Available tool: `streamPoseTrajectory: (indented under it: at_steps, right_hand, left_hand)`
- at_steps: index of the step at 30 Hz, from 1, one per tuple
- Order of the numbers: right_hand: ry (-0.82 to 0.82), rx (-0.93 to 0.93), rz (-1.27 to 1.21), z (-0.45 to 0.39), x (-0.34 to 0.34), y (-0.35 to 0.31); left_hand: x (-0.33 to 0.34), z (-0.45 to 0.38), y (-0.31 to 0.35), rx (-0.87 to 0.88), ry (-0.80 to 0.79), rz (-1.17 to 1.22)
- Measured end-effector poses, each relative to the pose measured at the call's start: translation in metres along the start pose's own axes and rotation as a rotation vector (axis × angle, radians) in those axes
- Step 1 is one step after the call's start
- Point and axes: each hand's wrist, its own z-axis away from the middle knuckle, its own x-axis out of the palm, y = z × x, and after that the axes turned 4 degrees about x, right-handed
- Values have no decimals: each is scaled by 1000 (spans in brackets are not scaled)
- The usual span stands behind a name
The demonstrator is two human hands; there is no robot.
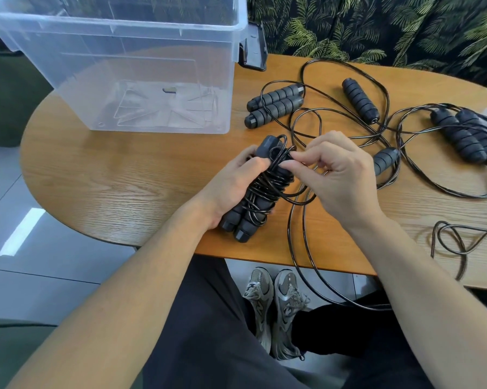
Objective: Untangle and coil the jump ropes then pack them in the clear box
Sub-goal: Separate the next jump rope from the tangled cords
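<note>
My left hand (232, 181) grips a pair of black foam jump-rope handles (248, 220) with black cord wound round them. My right hand (337, 169) pinches that cord (285, 164) at the top of the bundle. A loose loop of the same cord (301, 248) hangs over the table's front edge. Another handle pair (274, 105) lies beside the clear box (118, 66), which stands open at the back left. Further right lie a single handle (360, 99), a handle (384, 160) partly behind my right hand, and a third pair (464, 136), all amid tangled cords.
The oval wooden table (124, 178) has bare surface left of my hands. A black lid clip (255, 51) sticks out from the box's right side. One cord loop (455, 248) drapes over the front right edge. My legs and shoes are below the table.
</note>
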Motion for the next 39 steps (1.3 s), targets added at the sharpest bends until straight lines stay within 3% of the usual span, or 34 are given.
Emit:
streamPoseTrajectory:
  at_steps: [9,13,28,33,39]
  right_hand:
    - [-239,-22,19,2,-8,2]
    - [-130,-35,99,5,-10,3]
    - [-10,438,-240,7,-13,3]
    - [-163,281,-30,6,-15,-4]
    - [-253,298,148,2,-12,-10]
  left_hand:
    - [2,1,-2,46,78,4]
    - [7,-2,1,22,87,-48]
    - [16,-8,5,-48,59,-308]
    - [19,-10,8,-98,47,-283]
    - [24,-9,11,-115,116,-303]
